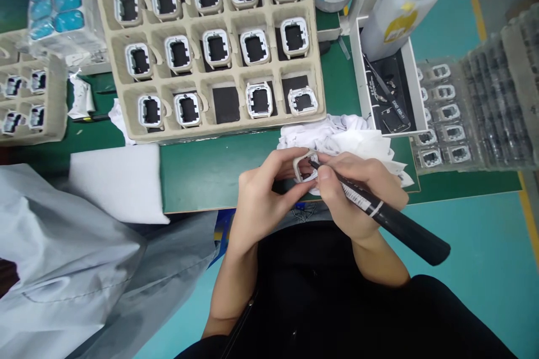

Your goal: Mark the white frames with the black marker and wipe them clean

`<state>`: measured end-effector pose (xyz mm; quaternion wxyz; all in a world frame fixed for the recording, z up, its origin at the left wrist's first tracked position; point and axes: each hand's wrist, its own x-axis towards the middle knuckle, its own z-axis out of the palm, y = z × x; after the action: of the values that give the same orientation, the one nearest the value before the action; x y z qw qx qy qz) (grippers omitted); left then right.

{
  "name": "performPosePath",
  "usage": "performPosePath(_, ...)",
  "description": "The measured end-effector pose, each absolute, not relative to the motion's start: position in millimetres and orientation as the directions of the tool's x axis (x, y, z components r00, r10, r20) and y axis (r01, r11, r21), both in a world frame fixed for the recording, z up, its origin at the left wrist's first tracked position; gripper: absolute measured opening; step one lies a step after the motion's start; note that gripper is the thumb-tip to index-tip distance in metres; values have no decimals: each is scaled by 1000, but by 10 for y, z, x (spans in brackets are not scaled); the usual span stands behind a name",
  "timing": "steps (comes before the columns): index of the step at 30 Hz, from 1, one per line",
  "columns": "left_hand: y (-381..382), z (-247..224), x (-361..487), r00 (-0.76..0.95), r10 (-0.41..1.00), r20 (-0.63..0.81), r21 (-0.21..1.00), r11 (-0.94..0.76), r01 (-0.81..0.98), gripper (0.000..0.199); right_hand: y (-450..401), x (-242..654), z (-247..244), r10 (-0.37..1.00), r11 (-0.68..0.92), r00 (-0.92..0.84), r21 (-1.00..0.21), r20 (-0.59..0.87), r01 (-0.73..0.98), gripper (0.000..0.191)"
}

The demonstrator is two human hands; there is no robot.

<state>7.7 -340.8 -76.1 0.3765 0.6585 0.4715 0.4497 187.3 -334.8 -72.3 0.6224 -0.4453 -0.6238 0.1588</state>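
My left hand (267, 193) pinches a white watch case frame (300, 168) between thumb and fingers, just above the front edge of the bench. In my right hand (357, 190) is a black marker pen (404, 230), its tip touching or very close to the inside of the frame. The pen's cap end points down to the right. Beyond my hands, a moulded pulp tray (177, 136) holds several similar white frames in its pockets. One pocket in its front row shows only a dark pad (226, 105). White cloths (328, 132) lie bunched behind my hands.
A white box (421, 95) with tweezers (389, 95) and a bottle (400, 11) stands at the right. Clear plastic trays (446, 123) with frames lie farther right. A white foam sheet (115, 179) is at left, beside a person in a grey garment (63, 269).
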Motion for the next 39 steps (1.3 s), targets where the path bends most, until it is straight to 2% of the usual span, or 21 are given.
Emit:
performPosePath(4, -3378, -752, 45, 164, 970, 180, 952, -213, 218, 58, -3360, 1874, -756, 749, 551, 209, -766, 629, 332, 13)
performPosePath(8, -3364, -755, 43, 165, 967, 191, 963, -218, 159, 62, -3354, 1887, -771, 743, 583, 201, -765, 638, 274, 15)
performPosePath(13, -3362, -750, 38, 157, 976, 153, 971, -178, 160, 72, -3352, 1896, -755, 725, 613, 207, -753, 657, 240, 19)
performPosePath(22, -3390, -822, 32, 159, 964, 213, 950, -242, 198, 68, -3355, 1903, -766, 724, 625, 244, -763, 645, 163, 10)
performPosePath(26, -3359, -656, -8, 161, 907, 390, 834, -422, 355, 56, -3356, 1937, -845, 681, 639, 345, -754, 647, 153, 7)
performPosePath(30, -3091, -369, -361, 157, 814, 560, 611, -533, 585, 54, -3362, 1966, -960, 645, 647, 413, -747, 643, 154, 13)
performPosePath(34, -2615, -278, -876, 196, 815, 546, 413, -465, 783, 62, -3381, 1976, -987, 690, 604, 393, -783, 608, 151, 12)
performPosePath(37, -2338, -328, -1082, 275, 849, 450, 360, -455, 815, 60, -3389, 1979, -975, 702, 600, 368, -785, 610, 157, 16)
performPosePath(39, -2247, -348, -1089, 306, 857, 413, 363, -464, 808, 58, -3391, 1982, -978, 700, 601, 360, -781, 617, 171, 11)
